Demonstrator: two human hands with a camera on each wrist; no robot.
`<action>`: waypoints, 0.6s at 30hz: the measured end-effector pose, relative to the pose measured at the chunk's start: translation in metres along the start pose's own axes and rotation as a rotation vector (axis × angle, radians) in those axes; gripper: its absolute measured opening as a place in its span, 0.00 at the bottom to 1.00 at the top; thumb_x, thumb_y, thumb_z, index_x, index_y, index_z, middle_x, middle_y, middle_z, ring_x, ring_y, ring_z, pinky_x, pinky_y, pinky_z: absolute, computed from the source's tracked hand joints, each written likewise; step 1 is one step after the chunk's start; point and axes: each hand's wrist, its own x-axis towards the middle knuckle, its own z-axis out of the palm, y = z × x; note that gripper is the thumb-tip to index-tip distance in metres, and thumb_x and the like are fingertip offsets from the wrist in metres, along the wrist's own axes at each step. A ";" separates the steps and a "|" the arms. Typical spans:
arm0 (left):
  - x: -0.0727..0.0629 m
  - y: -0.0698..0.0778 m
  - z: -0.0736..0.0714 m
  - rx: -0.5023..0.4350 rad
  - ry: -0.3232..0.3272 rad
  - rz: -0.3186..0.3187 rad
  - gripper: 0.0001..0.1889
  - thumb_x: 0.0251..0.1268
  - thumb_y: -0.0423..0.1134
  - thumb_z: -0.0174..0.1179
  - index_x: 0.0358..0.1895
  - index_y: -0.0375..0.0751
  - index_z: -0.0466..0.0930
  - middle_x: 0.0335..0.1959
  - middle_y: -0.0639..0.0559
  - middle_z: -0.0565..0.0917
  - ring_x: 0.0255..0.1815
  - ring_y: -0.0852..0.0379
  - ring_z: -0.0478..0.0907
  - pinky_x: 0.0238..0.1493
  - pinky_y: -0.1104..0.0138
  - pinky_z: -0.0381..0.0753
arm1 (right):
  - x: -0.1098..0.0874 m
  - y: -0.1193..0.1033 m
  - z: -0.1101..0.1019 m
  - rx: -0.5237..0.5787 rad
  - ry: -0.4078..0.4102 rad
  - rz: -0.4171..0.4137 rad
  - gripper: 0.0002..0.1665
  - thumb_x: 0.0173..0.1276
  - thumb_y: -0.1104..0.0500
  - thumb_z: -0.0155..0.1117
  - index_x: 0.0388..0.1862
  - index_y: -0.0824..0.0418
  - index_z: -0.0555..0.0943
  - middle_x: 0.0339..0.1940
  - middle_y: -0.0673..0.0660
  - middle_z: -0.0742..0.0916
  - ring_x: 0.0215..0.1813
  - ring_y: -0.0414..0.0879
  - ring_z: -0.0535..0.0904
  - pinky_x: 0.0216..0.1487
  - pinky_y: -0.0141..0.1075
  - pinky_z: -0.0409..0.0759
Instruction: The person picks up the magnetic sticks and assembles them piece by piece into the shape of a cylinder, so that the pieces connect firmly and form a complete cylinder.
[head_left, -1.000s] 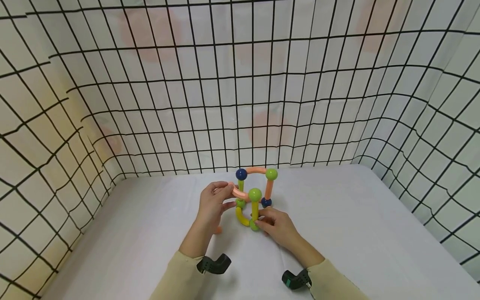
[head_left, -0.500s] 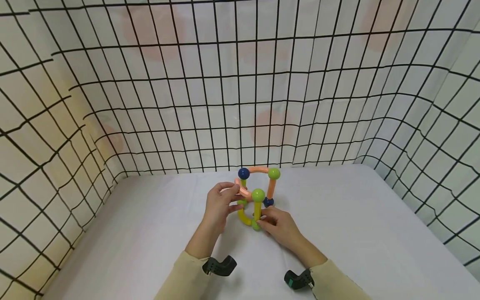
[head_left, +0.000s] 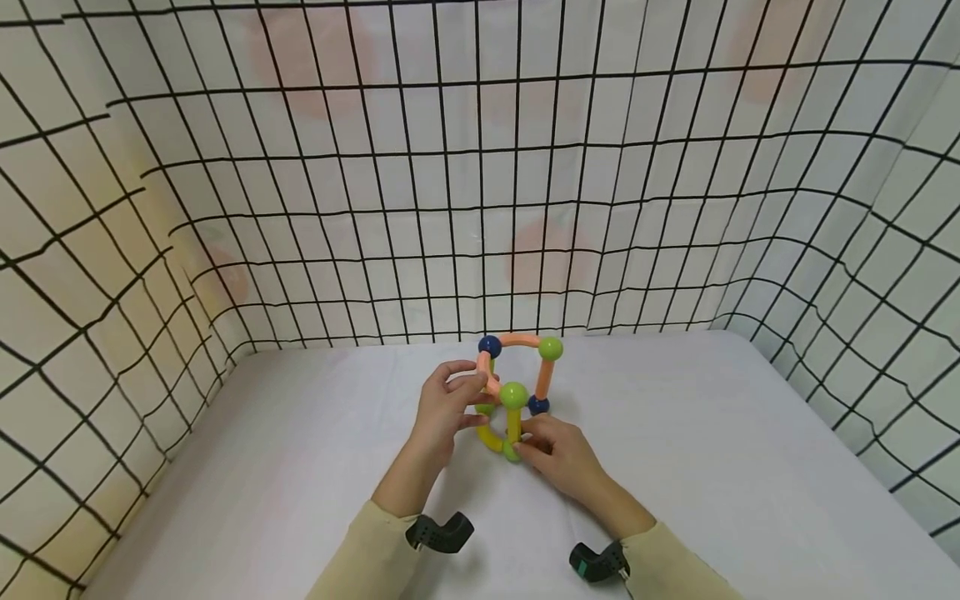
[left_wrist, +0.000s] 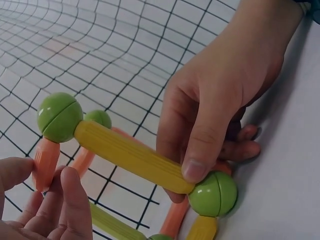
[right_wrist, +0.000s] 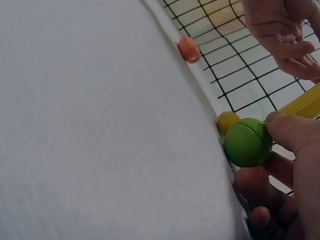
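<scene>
A cube-like frame of magnetic rods and balls stands on the white table. My left hand [head_left: 442,408] pinches a curved orange rod [head_left: 483,364] between thumb and fingers. One end of that rod meets the near upper green ball [left_wrist: 60,117]; its far end appears to touch the navy ball [head_left: 490,347] at the back left. My right hand [head_left: 564,457] pinches the lower end of the upright yellow rod [left_wrist: 131,156], just above the lower green ball [right_wrist: 247,142]. A curved yellow rod [head_left: 491,438] runs along the bottom. The frame's lower left corner is partly hidden by my left fingers.
A loose orange piece [right_wrist: 189,50] lies on the table [head_left: 675,433], seen in the right wrist view. Black-and-white grid cloth [head_left: 420,192] walls in the back and both sides of the table.
My left hand has moved slightly right, swinging the orange rod's free end from the left to the navy ball. The right hand keeps its hold on the yellow rod.
</scene>
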 end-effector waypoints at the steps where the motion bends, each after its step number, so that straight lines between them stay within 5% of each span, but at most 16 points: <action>1: 0.000 0.000 0.000 0.001 -0.007 0.004 0.22 0.70 0.47 0.63 0.62 0.44 0.70 0.47 0.48 0.89 0.39 0.56 0.88 0.32 0.68 0.86 | 0.000 0.000 0.000 -0.001 0.003 0.000 0.12 0.62 0.57 0.74 0.45 0.53 0.88 0.39 0.45 0.87 0.31 0.33 0.72 0.32 0.27 0.72; 18: 0.000 0.000 0.002 -0.003 0.009 -0.023 0.24 0.70 0.47 0.63 0.63 0.45 0.69 0.45 0.50 0.87 0.37 0.57 0.86 0.29 0.70 0.85 | 0.000 -0.001 0.000 0.011 -0.008 0.024 0.12 0.63 0.57 0.73 0.46 0.53 0.87 0.39 0.46 0.87 0.31 0.33 0.72 0.31 0.27 0.72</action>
